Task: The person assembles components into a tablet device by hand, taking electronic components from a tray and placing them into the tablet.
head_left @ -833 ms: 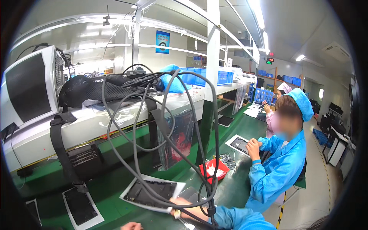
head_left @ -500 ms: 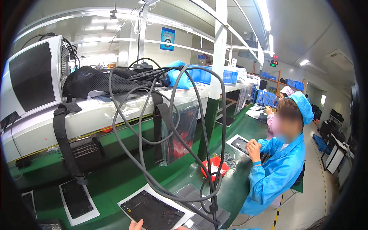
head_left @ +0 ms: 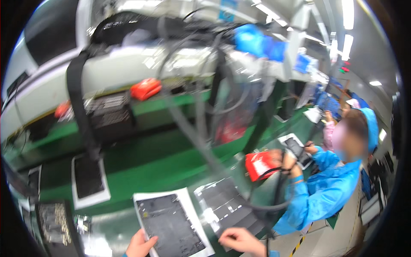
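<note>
A flat black device casing (head_left: 170, 225) lies on a white sheet (head_left: 201, 233) at the near edge of the bench. My left hand (head_left: 142, 244) grips its left edge, thumb on top and fingers at the side. Just right of the sheet, my right hand (head_left: 242, 240) is raised with its fingers curled toward the thumb. Blur hides whether anything sits between those fingers. Beyond that hand lie transparent, dark-looking plastic sheets (head_left: 229, 201) on the green bench.
Another dark panel (head_left: 88, 175) rests on white paper to the left. Grey cables (head_left: 201, 150) hang in front of the bench. A co-worker in blue (head_left: 321, 192) sits at the right, one hand at a red bin (head_left: 261, 165). A black strap (head_left: 79, 103) dangles from the shelf.
My view has swung down and left, blurring the picture. My right hand has come into fuller view beside the sheet. The co-worker's hand has moved to the red bin.
</note>
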Demonstrator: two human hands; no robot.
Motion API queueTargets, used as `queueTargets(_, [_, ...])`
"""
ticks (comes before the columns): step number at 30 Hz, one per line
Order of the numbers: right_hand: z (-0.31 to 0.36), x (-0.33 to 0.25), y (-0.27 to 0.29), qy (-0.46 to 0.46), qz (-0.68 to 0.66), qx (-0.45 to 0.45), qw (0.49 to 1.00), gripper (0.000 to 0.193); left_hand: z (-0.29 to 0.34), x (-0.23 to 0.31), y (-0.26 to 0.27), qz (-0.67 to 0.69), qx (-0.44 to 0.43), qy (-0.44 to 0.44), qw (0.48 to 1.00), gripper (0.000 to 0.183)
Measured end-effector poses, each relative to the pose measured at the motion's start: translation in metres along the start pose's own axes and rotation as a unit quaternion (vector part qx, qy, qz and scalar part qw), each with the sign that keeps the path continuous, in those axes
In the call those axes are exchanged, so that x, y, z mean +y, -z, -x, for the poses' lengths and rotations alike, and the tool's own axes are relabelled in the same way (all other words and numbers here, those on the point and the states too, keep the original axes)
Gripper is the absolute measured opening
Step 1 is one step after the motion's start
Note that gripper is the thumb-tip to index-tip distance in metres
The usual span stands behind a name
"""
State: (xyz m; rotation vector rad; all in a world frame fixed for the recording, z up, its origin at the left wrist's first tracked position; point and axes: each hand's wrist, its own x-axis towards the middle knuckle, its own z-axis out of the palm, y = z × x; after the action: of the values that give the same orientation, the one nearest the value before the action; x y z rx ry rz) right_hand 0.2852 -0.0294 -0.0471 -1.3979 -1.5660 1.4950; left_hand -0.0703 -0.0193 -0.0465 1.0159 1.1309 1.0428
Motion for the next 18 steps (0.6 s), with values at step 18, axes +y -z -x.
queueTargets(18, [0.056,-0.005,0.046,0.021,0.371,0.313,0.874,0.031,-0.022,0.027,-0.162,-0.521,-0.235,-0.304,0.762,0.020])
